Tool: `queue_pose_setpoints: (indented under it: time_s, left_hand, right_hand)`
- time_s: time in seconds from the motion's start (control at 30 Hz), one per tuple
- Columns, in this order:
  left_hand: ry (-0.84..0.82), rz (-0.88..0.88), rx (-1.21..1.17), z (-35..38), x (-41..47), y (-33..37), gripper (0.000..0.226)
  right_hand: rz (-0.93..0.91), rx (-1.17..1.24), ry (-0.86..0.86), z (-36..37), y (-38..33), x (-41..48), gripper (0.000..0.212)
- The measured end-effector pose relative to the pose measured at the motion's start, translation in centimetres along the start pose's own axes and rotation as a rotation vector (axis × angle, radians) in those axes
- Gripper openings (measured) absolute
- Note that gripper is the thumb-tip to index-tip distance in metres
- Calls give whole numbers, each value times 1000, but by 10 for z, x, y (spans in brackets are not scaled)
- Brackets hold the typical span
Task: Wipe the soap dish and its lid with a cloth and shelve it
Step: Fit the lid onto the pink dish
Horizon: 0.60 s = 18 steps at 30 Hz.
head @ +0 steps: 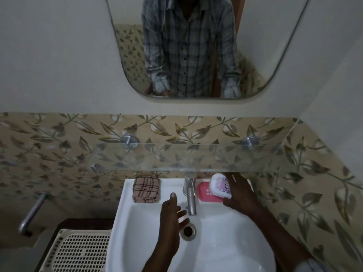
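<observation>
No text, brand or number can be read anywhere. The white lid (pixel 219 185) carries a pink and dark printed design. It is too blurred to make out any letters.

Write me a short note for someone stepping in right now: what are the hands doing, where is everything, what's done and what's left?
Right hand: lifting the white lid off the pink dish on the sink ledge, right of the tap.
Left hand: empty, fingers spread over the basin.
Cloth: folded on the ledge, left of the tap, untouched.
Glass shelf: above the sink.
Done: lid coming off.
Left: wipe dish and lid, close, shelve.
</observation>
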State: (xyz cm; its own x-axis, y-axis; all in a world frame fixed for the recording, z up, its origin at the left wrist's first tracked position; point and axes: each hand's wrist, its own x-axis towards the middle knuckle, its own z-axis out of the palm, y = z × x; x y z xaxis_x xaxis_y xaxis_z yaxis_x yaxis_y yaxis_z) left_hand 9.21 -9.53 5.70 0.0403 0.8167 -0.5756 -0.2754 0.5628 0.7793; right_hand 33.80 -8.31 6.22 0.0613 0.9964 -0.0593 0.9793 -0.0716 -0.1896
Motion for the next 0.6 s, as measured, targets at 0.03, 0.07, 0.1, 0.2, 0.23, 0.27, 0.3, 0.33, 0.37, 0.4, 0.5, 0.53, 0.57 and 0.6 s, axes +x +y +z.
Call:
queue_pose_setpoints:
  time_s: [0.03,0.07,0.1,0.2,0.23,0.27,0.3,0.33,0.37,0.4,0.5,0.53,0.57,0.6]
  left_hand:
    - [29,-28,-18,-10,3,-3,49]
    - [49,-45,-28,-18,4,-6,50]
    - [64,-54,-32,-25,6,-9,50]
    - [99,-74,-37,-40,10,-21,50]
    - [105,-84,-43,-44,10,-24,50]
    - [110,-95,-48,-48,10,-26,49]
    - [114,-104,-52,-51,10,-29,49]
    - [117,-110,-54,-53,10,-30,48]
    - [118,-112,-57,-55,10,-31,47]
    - [118,-114,-59,-57,10,-33,46]
    - [113,-117,-58,-60,11,-36,43]
    - [110,-119,-58,-60,12,-36,42]
    - [106,-123,-57,-60,12,-36,41]
    - [104,-130,-53,-59,12,-36,40]
  right_hand:
    - [-7,-20,-52,6,7,13,94]
    - [-21,-31,-95,12,11,24,94]
    - [-44,-35,-134,19,13,34,96]
    - [-97,-61,-234,39,10,57,103]
    - [-102,-75,-260,44,9,61,104]
    - [-98,-83,-286,49,7,65,105]
    - [-95,-83,-306,53,6,67,106]
    - [-94,-79,-318,58,5,69,106]
    - [-95,-77,-322,62,4,70,106]
    - [-98,-77,-318,66,4,70,106]
    - [-130,-99,-288,77,9,67,111]
    - [-144,-115,-279,80,10,66,115]
    - [-156,-130,-266,83,12,65,118]
    - [-161,-146,-248,86,13,64,120]
